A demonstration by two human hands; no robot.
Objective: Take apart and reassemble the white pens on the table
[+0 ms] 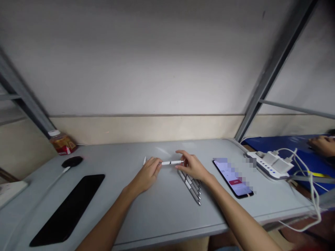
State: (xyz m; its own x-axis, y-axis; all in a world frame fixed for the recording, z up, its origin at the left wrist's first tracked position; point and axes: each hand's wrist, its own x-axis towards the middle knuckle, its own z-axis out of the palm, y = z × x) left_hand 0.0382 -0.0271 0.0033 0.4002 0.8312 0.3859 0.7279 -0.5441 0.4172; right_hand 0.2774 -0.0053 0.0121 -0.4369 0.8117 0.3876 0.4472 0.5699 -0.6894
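Observation:
A white pen (170,162) with a dark band lies level between my two hands, just above the desk. My left hand (150,170) is closed around its left end, hiding that end. At the other end, the curled fingers of my right hand (193,166) meet the pen, while the index finger sticks out above it. Below my right hand, several white and grey pens (192,190) lie side by side on the desk, partly covered by the hand. A small white piece (144,160) shows behind my left hand; its kind is unclear.
On the grey desk (162,216) lie a black slab-shaped object (69,209), a black disc with a cable (72,161) and a lit phone (232,177). A red-labelled bottle (62,142) stands back left. A power strip (267,165) sits right, near another person's hand (323,144).

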